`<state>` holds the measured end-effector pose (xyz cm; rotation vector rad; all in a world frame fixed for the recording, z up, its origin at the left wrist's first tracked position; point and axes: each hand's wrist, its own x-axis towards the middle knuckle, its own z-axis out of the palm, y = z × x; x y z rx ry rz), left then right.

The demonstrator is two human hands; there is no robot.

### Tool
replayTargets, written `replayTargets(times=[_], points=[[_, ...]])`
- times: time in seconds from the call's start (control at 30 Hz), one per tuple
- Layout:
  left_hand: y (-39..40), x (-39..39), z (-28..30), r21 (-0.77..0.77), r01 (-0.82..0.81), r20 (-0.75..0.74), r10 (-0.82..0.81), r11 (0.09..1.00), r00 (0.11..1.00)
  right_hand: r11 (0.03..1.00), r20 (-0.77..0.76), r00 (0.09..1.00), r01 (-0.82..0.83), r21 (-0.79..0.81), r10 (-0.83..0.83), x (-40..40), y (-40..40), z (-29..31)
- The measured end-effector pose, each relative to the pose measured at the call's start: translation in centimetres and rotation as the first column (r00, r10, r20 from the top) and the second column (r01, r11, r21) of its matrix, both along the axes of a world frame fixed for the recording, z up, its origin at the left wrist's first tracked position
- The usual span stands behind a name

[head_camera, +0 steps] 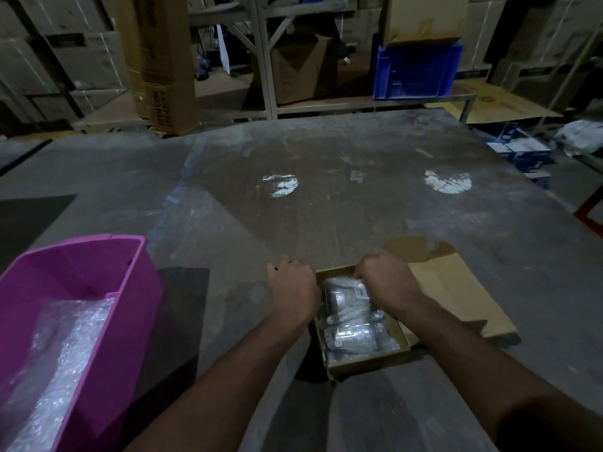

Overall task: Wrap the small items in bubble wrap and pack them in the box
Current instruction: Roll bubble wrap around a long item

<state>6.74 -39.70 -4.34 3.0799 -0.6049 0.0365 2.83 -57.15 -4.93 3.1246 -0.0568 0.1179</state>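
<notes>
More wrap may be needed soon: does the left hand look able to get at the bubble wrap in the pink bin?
Probably yes. The left hand rests at the cardboard box's left edge, and the pink bin stands open-topped on that side. The bubble wrap lies uncovered, with nothing between.

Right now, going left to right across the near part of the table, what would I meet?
Pink bin holding bubble wrap → left hand → cardboard box of wrapped items → open box flap.

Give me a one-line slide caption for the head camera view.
Both hands press bubble-wrapped items into a small cardboard box beside a pink bin of bubble wrap.
</notes>
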Motion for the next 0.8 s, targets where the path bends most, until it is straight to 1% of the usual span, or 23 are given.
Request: replayTargets(times=[0.07, 0.13, 0.2, 0.27, 0.3, 0.4, 0.53, 0.63, 0.73, 0.8], points=[[0.5, -0.2, -0.1, -0.057, 0.0, 0.026, 0.001, 0.998, 1.0, 0.997, 0.014, 0.999, 0.028, 0.073, -0.029, -0.3, -0.4, 0.3], [0.8, -0.3, -0.3, -0.1, 0.011, 0.075, -0.003, 0.995, 0.997, 0.995, 0.034, 0.999, 0.031, 0.099, -0.035, -0.8, -0.6, 0.6], [0.8, -0.2, -0.4, -0.114, 0.023, 0.092, -0.013, 0.993, 0.996, 0.999, 0.005, 1.0, 0.013, 0.044, -0.013, -1.0, -0.3, 0.8], [0.8, -0.1, -0.6, -0.098, 0.025, 0.059, -0.02, 0.995, 0.998, 0.998, -0.047, 0.999, -0.015, -0.058, 0.013, -1.1, 0.2, 0.8], [0.7, -0.1, -0.7, -0.091, 0.024, 0.039, -0.021, 0.996, 0.999, 0.996, -0.069, 0.998, -0.017, -0.083, 0.011, -1.2, 0.4, 0.7], [0.7, 0.1, -0.9, -0.087, 0.025, 0.015, -0.023, 0.996, 1.0, 0.995, -0.1, 0.995, -0.021, -0.099, 0.011, -1.2, 0.7, 0.9], [0.8, 0.3, -1.0, -0.081, 0.014, 0.011, -0.014, 0.997, 1.0, 0.999, -0.103, 0.995, 0.002, -0.038, -0.006, -1.4, 0.7, 1.6], [0.6, 0.3, -0.9, -0.069, 0.015, 0.014, -0.014, 0.998, 1.0, 1.0, -0.091, 0.996, 0.005, -0.022, -0.007, -1.7, 0.7, 1.7], [0.5, 0.3, -0.7, -0.059, 0.024, -0.005, -0.024, 0.998, 1.0, 0.997, -0.118, 0.993, 0.022, 0.068, -0.014, -1.9, 0.8, 2.1], [0.8, 0.3, -0.5, -0.104, 0.029, -0.017, -0.031, 0.994, 0.999, 0.99, -0.107, 0.994, 0.051, 0.131, -0.037, -2.1, 0.8, 2.5]])
